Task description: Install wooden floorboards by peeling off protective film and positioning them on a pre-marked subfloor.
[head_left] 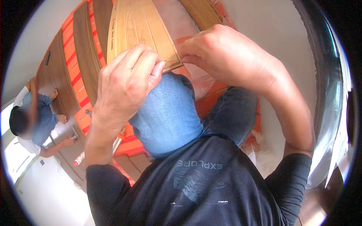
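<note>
A pale wooden floorboard (137,26), grooved side showing, slopes away from me with its near end above my denim-clad knee. My left hand (122,83) is closed at the left of that end, thumb and curled fingers pinching its edge. At the right corner my right hand (222,54) is also closed, its thumb and forefinger pressed together on the board's edge. Whether a thin piece lies between the fingertips is too small to tell. My legs (169,113) are bent beneath the board.
Dark brown floorboards (85,49) lie on orange underlay (71,56) at the left. Another board (201,13) lies at the far right, near clear plastic sheeting (198,77). A co-worker (34,116) crouches at the left, one hand near the floor. A white tube (80,158) lies beside my left forearm.
</note>
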Available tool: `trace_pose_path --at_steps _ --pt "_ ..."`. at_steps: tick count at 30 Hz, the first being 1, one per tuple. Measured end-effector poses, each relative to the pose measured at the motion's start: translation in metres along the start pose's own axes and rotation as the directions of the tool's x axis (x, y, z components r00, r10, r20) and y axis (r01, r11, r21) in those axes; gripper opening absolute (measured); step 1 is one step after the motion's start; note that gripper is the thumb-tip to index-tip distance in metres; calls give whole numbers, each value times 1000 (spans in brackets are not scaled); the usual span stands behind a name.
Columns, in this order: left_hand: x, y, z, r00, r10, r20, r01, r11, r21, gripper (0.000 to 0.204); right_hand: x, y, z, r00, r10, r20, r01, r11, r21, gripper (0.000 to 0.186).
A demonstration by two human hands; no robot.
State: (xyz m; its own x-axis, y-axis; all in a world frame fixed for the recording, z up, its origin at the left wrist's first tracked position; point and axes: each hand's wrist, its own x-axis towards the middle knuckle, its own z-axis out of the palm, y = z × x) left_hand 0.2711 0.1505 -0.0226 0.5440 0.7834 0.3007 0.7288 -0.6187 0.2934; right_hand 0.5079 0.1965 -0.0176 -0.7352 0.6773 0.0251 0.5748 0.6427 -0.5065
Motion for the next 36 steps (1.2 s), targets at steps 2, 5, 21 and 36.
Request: trace_pose_path --at_steps 2,5,21,36 --pt "0 0 0 1000 0 2 0 1000 0 13 2 -2 -6 997 -20 79 27 995 -94 11" --pt "2 -1 2 1000 7 11 -7 1000 27 14 7 -6 -12 988 -73 136 86 992 -92 11" --pt "-1 -4 0 1000 17 2 -17 1000 24 13 26 -3 -15 955 25 296 -68 988 136 14" --pt "-5 -3 5 999 31 -43 -30 999 30 15 6 7 16 991 -51 123 53 999 -14 18"
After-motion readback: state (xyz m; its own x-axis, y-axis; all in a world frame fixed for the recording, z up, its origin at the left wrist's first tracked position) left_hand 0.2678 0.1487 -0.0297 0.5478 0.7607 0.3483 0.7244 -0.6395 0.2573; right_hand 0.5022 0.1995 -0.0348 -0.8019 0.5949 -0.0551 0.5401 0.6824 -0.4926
